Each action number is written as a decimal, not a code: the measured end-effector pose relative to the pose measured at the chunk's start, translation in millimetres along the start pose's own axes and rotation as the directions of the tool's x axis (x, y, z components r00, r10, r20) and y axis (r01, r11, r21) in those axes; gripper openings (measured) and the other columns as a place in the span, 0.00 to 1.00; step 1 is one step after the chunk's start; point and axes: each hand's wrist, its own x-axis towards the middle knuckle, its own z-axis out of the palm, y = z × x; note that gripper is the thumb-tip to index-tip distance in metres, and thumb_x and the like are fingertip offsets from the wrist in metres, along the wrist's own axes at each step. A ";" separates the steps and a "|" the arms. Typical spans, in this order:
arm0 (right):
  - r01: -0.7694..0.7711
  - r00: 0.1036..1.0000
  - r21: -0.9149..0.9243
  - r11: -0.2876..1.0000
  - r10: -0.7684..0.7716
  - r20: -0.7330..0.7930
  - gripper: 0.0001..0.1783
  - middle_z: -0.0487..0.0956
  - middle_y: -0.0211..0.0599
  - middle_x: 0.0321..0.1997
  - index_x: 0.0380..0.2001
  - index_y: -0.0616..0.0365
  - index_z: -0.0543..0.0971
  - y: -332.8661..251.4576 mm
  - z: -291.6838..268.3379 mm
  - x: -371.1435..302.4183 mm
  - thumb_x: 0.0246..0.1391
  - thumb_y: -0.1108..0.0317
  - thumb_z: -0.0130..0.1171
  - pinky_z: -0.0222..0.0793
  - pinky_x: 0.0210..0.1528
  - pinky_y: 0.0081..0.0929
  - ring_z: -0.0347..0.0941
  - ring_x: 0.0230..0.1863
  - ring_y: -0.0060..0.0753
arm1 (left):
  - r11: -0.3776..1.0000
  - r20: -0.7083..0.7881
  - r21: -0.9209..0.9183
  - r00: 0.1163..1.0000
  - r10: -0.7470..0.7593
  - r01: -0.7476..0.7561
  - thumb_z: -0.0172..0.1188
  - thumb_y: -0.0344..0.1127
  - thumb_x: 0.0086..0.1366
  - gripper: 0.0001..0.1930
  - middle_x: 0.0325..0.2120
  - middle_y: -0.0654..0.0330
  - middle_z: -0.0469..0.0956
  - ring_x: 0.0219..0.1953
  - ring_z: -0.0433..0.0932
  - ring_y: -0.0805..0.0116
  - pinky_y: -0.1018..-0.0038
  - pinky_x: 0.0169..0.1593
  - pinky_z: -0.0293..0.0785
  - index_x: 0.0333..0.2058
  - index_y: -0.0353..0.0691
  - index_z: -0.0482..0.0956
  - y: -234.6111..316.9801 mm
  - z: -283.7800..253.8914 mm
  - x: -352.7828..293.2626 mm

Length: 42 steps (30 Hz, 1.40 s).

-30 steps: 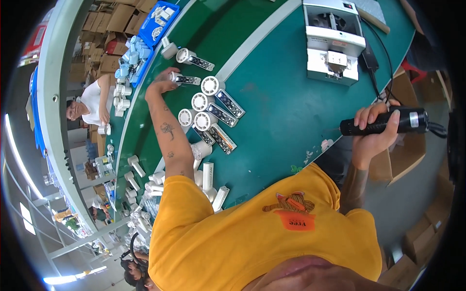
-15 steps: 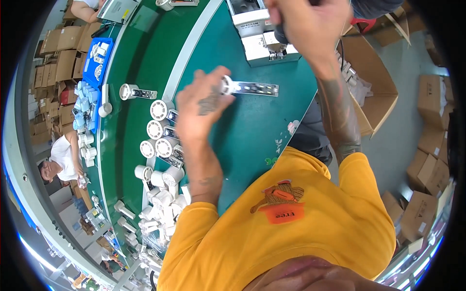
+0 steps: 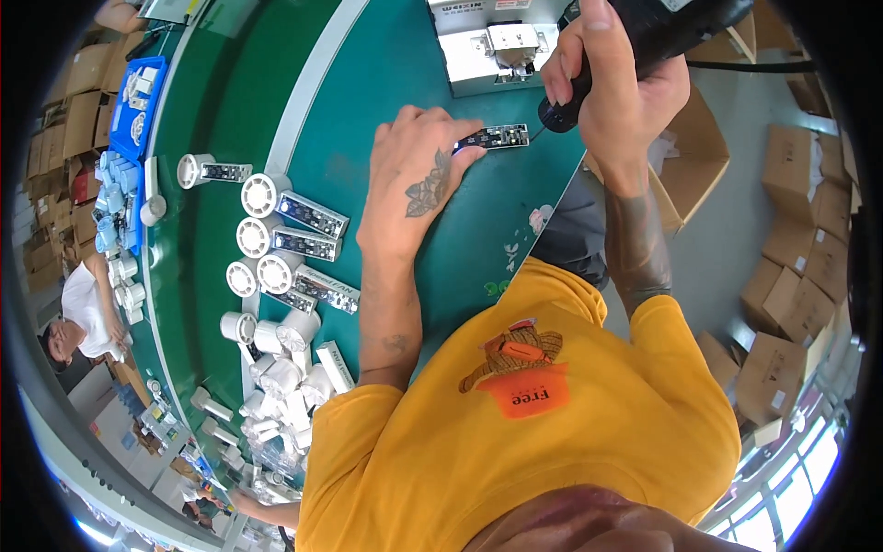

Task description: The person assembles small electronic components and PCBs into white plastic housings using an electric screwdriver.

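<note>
One view looks down on a green workbench (image 3: pixel 432 267) that runs from near left to far right. At its far left edge a blue tray (image 3: pixel 138 101) holds small white and grey parts, too small to tell apart. To the right of the bench, on the floor, an open brown carton (image 3: pixel 685 179) stands with its flaps up and pale pieces at its rim; closed cartons (image 3: pixel 800 267) are stacked further right. On the bench, white lamp housings (image 3: pixel 276 244) with round heads and long circuit boards lie in a loose row on the left, and a heap of more white housings (image 3: pixel 285 377) lies nearer. The left hand (image 3: pixel 414 189) lies palm down on the bench, wrist bent, its fingertips pressing on the near end of a narrow dark circuit strip (image 3: pixel 497 138) that lies flat on the green surface, just in front of a grey metal machine (image 3: pixel 501 51). The right hand (image 3: pixel 616 87) comes in from the right, held above the bench, fingers wrapped tight around a black electric screwdriver (image 3: pixel 662 32) whose tip points down at the far right end of the strip.
</note>
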 end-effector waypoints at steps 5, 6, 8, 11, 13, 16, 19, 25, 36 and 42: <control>-0.024 1.000 0.075 0.997 0.024 0.006 0.10 0.72 0.30 0.16 0.45 0.65 0.72 5.1 0.6 0.0 0.69 0.69 0.58 0.60 0.15 0.21 0.64 0.11 0.21 | 1.000 -0.006 -0.016 1.000 -0.001 0.001 0.72 0.39 0.58 0.13 0.32 0.64 0.80 0.41 0.75 0.60 0.64 0.46 0.67 0.43 0.48 0.87 -3.2 2.5 -0.2; -0.023 1.000 0.076 0.997 0.022 0.011 0.10 0.72 0.30 0.16 0.45 0.65 0.72 8.1 1.2 -0.4 0.69 0.69 0.58 0.60 0.15 0.21 0.64 0.11 0.21 | 0.999 0.000 -0.040 1.000 -0.015 0.015 0.72 0.40 0.59 0.13 0.32 0.64 0.80 0.41 0.75 0.60 0.64 0.46 0.67 0.43 0.48 0.88 -2.6 2.4 -0.3; -0.058 0.998 0.036 0.998 0.059 -0.012 0.10 0.71 0.30 0.15 0.46 0.65 0.72 15.0 0.5 -3.2 0.69 0.69 0.57 0.60 0.15 0.21 0.64 0.11 0.21 | 0.999 0.016 -0.008 0.999 -0.035 0.035 0.71 0.40 0.59 0.14 0.33 0.64 0.80 0.42 0.76 0.60 0.64 0.46 0.67 0.43 0.48 0.88 4.7 -1.5 1.5; -0.005 0.997 0.097 0.995 -0.002 0.076 0.10 0.71 0.33 0.20 0.45 0.65 0.72 19.8 -9.3 -5.9 0.69 0.69 0.56 0.63 0.17 0.25 0.65 0.14 0.24 | 0.998 0.039 0.036 0.998 -0.056 0.054 0.71 0.41 0.59 0.14 0.33 0.64 0.81 0.43 0.76 0.61 0.64 0.46 0.68 0.44 0.48 0.89 3.8 -2.1 1.0; 0.017 0.991 0.151 0.988 -0.037 0.129 0.12 0.70 0.37 0.21 0.45 0.67 0.70 26.2 -15.9 -10.1 0.69 0.67 0.55 0.66 0.20 0.29 0.64 0.16 0.28 | 0.997 0.044 0.046 0.997 -0.057 0.055 0.70 0.42 0.59 0.14 0.33 0.64 0.81 0.43 0.76 0.61 0.64 0.46 0.68 0.44 0.49 0.89 1.4 -1.0 0.1; 0.153 0.975 0.240 0.959 -0.186 0.120 0.10 0.73 0.36 0.20 0.46 0.65 0.72 28.5 -18.6 -21.0 0.66 0.72 0.59 0.65 0.21 0.21 0.67 0.16 0.23 | 0.999 0.012 0.015 0.999 -0.051 0.051 0.71 0.41 0.59 0.13 0.33 0.64 0.81 0.43 0.76 0.61 0.64 0.46 0.68 0.43 0.49 0.89 -0.7 -0.8 0.0; 0.159 0.969 0.344 0.925 -0.213 0.125 0.13 0.73 0.34 0.23 0.47 0.65 0.72 29.1 -19.2 -34.7 0.62 0.75 0.61 0.66 0.24 0.20 0.68 0.20 0.20 | 0.999 0.011 0.002 0.999 -0.047 0.047 0.71 0.42 0.59 0.13 0.33 0.64 0.81 0.43 0.76 0.61 0.64 0.46 0.68 0.43 0.49 0.89 -0.3 -2.1 0.5; 0.144 0.951 0.327 0.934 -0.222 0.217 0.19 0.79 0.32 0.29 0.52 0.68 0.74 15.7 -15.3 -23.4 0.58 0.78 0.66 0.67 0.25 0.17 0.73 0.23 0.18 | 0.995 0.103 0.029 0.990 -0.099 0.097 0.70 0.43 0.61 0.13 0.36 0.61 0.83 0.45 0.77 0.57 0.64 0.50 0.71 0.43 0.49 0.89 -1.3 -6.6 2.6; 0.164 0.986 0.024 0.986 -0.165 0.017 0.11 0.76 0.26 0.24 0.45 0.61 0.74 8.6 38.5 37.3 0.64 0.71 0.65 0.59 0.16 0.18 0.66 0.14 0.15 | 0.998 0.003 0.013 0.998 -0.063 0.062 0.73 0.41 0.57 0.13 0.31 0.65 0.80 0.41 0.76 0.62 0.65 0.45 0.69 0.42 0.51 0.89 0.4 -2.8 0.7; 0.070 0.997 -0.043 0.997 -0.071 -0.024 0.09 0.73 0.27 0.19 0.45 0.62 0.73 20.8 21.8 11.2 0.67 0.71 0.61 0.60 0.15 0.19 0.66 0.12 0.18 | 0.997 0.027 0.018 0.997 -0.074 0.073 0.72 0.42 0.58 0.13 0.33 0.64 0.81 0.43 0.76 0.61 0.64 0.46 0.69 0.42 0.50 0.89 -3.1 -1.6 0.6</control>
